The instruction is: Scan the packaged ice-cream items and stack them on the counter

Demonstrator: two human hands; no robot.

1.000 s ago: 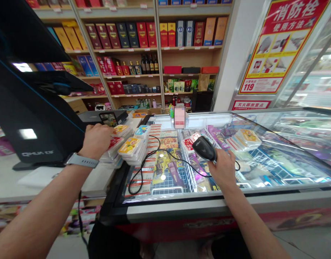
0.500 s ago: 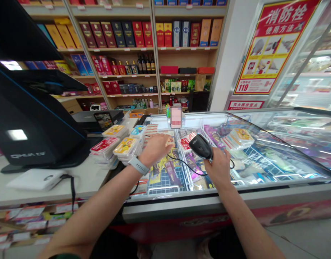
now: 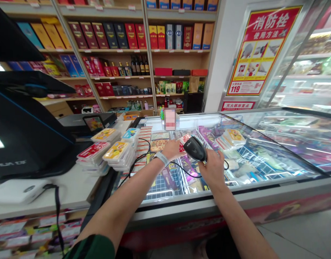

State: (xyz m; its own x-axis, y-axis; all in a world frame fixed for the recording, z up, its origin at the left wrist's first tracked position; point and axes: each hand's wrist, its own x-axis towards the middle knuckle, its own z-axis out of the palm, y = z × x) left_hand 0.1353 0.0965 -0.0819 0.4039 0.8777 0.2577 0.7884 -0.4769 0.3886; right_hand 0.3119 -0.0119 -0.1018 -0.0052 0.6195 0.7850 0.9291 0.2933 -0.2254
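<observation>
My right hand (image 3: 212, 167) is wrapped round the handle of a black barcode scanner (image 3: 194, 148), held over the glass-topped freezer (image 3: 165, 208). My left hand (image 3: 173, 149) is just left of the scanner head, at a red and white pack (image 3: 183, 141); its fingertips are partly hidden, and whether they grip the pack is unclear. The scanner's black cable (image 3: 133, 166) runs across the freezer top. Left of my left hand, stacks of flat plastic boxes with yellow (image 3: 116, 150), blue (image 3: 130, 134) and red (image 3: 93, 151) labels stand along the counter edge.
More flat packs (image 3: 234, 136) lie on the freezer to the right. A dark checkout terminal (image 3: 27, 133) and a white device (image 3: 18, 190) are on the counter at left. Shelves of boxes and bottles (image 3: 139, 66) stand behind. A small pink sign (image 3: 170, 119) stands at the freezer's back.
My left hand has moved right, from near the box stacks to the red and white pack by the scanner. The view has shifted slightly; my right hand still holds the scanner.
</observation>
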